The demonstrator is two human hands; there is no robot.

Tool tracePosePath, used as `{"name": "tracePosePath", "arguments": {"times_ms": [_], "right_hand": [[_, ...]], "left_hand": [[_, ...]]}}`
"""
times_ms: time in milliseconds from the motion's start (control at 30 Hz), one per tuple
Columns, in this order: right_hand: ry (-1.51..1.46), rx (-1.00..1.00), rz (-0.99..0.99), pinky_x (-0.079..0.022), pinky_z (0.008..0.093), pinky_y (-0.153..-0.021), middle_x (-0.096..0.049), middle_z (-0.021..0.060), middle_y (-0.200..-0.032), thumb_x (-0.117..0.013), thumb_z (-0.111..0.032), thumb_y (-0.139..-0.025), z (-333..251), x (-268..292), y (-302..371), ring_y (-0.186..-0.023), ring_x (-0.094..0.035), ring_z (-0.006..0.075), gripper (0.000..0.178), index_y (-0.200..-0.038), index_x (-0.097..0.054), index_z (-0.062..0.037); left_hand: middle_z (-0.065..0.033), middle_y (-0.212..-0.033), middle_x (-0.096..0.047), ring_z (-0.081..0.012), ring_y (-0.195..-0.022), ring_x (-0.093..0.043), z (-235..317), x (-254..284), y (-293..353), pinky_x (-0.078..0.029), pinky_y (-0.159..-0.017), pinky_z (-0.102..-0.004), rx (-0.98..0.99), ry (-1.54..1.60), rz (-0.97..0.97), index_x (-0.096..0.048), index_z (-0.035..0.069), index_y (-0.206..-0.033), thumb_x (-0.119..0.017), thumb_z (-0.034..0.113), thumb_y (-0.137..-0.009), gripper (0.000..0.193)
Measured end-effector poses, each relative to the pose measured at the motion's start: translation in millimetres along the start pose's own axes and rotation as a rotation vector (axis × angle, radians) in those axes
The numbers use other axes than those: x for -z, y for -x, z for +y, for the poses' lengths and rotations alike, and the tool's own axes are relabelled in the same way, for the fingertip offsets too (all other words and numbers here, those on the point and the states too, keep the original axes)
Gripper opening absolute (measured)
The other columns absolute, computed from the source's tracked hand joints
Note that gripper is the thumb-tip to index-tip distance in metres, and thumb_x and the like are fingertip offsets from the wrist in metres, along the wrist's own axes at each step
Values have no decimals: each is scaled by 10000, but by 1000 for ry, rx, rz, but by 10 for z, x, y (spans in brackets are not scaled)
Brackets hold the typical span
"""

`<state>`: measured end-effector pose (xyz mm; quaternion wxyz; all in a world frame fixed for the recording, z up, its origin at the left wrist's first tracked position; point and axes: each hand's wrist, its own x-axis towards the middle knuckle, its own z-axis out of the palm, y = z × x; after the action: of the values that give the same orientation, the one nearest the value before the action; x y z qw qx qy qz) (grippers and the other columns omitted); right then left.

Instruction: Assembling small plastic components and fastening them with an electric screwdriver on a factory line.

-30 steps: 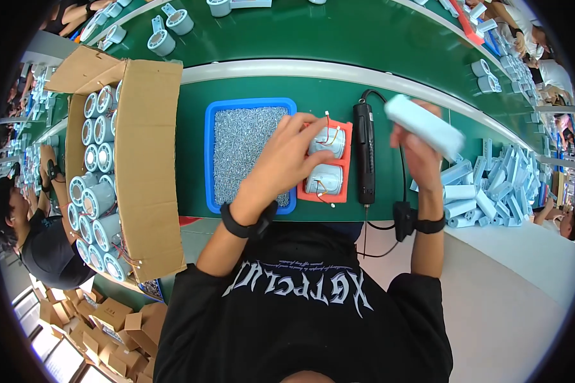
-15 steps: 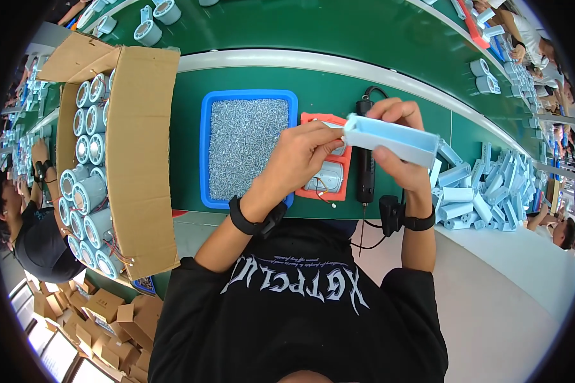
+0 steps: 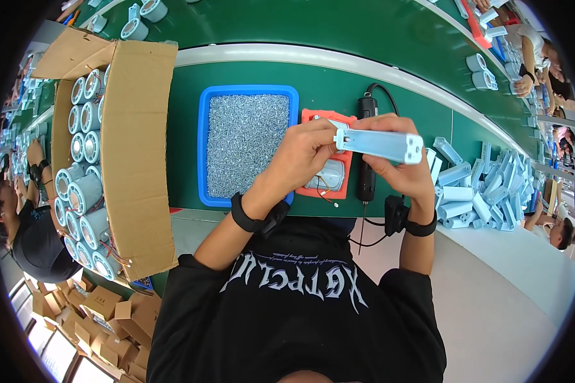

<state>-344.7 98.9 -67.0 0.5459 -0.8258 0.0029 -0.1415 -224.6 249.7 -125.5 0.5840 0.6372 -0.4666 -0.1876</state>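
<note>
The right hand (image 3: 402, 175) grips a long light-blue casing (image 3: 380, 143), fingers along its far side and thumb underneath. The left hand (image 3: 303, 150) has its fingers bent together at the casing's left end; whether they pinch the casing itself or something small there is hidden. The casing is held up in the air, its left end over the right part of the orange-red holder (image 3: 307, 115) and the rest reaching out to the right of that holder.

In the near half of the holder lies a pale cylinder (image 3: 331, 173) with thin wires; another cylinder in its far half is partly covered by the left hand. Just right of the holder, a black electric screwdriver (image 3: 367, 182) lies on the green table (image 3: 185, 127), passing under the casing. Close on the holder's left is a blue tray (image 3: 203, 147) filled with small metal pieces (image 3: 246, 147). Farther left of the holder, beyond the tray, an open cardboard box (image 3: 137, 159) contains rows of pale cylinders with wires. Well to the right of the holder is a heap of light-blue casings (image 3: 485, 191).
</note>
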Motion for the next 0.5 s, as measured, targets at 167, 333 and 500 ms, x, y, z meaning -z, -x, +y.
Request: {"name": "tracePosePath", "arguments": {"times_ms": [167, 333, 500], "right_hand": [[-82, -87, 15, -464, 351, -838, -622, 138, -1075, -706, -13, -739, 11, -28, -3, -1007, -571, 253, 417, -1093, -489, -55], [112, -33, -51, -460, 338, -832, -610, 105, -1076, -704, -15, -730, 66, -90, -93, -977, -572, 245, 380, -1067, -531, -50], [280, -93, -91, -465, 354, -778, -583, 109, -1002, -663, -25, -728, 191, -325, -127, -932, -549, 293, 365, -1071, -541, -51]], "left_hand": [[-108, -815, -597, -281, -746, -581, -8, 33, 8, -470, -643, -348, 69, 49, -23, -632, 35, -907, -666, 22, -710, 200], [-118, -1035, -607, -291, -986, -561, 127, 113, 46, -450, -848, -371, 24, -631, 85, -620, 79, -1067, -680, 34, -704, 371], [-116, -1100, -585, -299, -1063, -516, -36, 181, 68, -396, -911, -397, 94, -381, -5, -587, 97, -1116, -738, 107, -648, 492]]}}
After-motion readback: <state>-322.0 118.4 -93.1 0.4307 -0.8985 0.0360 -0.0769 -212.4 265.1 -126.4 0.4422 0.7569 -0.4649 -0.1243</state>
